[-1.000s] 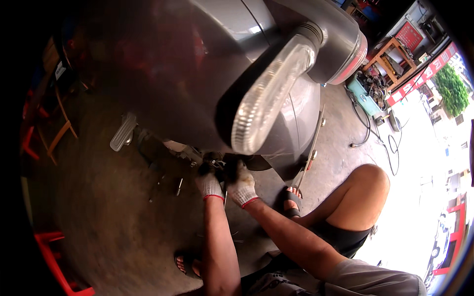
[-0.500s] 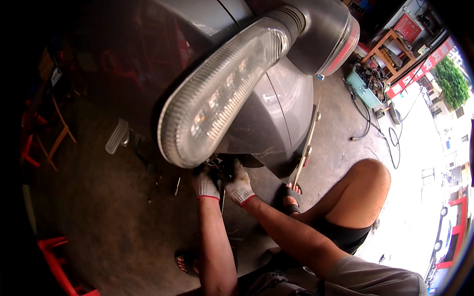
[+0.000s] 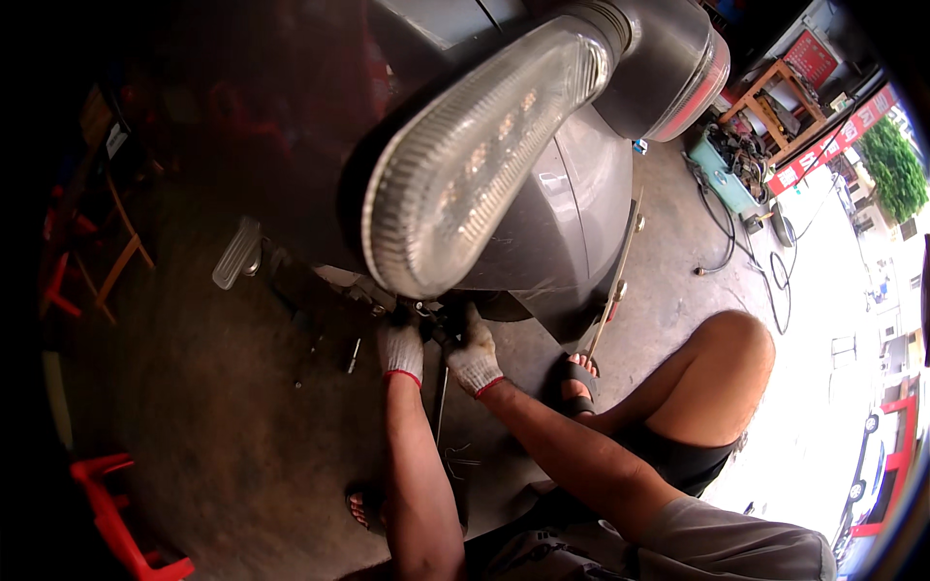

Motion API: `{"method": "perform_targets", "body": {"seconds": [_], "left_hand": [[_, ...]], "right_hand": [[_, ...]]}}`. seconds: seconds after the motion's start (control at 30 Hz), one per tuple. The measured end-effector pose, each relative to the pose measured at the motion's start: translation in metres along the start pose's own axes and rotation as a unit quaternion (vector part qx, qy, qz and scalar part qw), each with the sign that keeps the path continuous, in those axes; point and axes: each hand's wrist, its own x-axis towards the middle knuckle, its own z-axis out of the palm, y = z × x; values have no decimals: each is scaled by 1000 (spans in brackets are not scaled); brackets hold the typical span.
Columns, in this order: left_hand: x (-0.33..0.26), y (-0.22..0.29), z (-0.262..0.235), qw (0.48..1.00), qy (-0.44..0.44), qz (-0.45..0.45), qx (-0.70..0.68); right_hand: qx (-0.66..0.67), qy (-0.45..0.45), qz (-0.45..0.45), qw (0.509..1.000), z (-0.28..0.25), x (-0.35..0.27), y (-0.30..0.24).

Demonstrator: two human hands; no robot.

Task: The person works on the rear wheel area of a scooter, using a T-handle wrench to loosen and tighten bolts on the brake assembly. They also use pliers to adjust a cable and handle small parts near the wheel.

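Observation:
Both my hands wear white knit gloves with red cuffs and reach to the dark underside of a grey vehicle body. My left hand is at small metal and black parts there, its fingers lost in shadow. Close beside it, my right hand is closed at a black part, its thumb side up; what it grips is too dark to make out. Above my hands, a long clear-lensed lamp juts out and covers part of the body.
A ribbed footrest sticks out left. A thin metal tool lies on the concrete floor. A red stool stands lower left. At the upper right are a teal bin of parts, a wooden stand and a black hose.
The vehicle and lamp sit a little further right and higher in the picture as the view shifts. More of the metal parts by my left hand shows. Both hands stay at the underside.

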Motion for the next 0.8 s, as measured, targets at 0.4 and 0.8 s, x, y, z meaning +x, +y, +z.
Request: {"method": "perform_targets", "body": {"seconds": [0.4,0.8], "left_hand": [[-9,-1,-12,970,118,-25,-213],[14,-65,-98,841,472,-62,257]], "right_hand": [[-73,-39,14,997,3,4,10],[29,-82,46,995,16,3,39]]}}
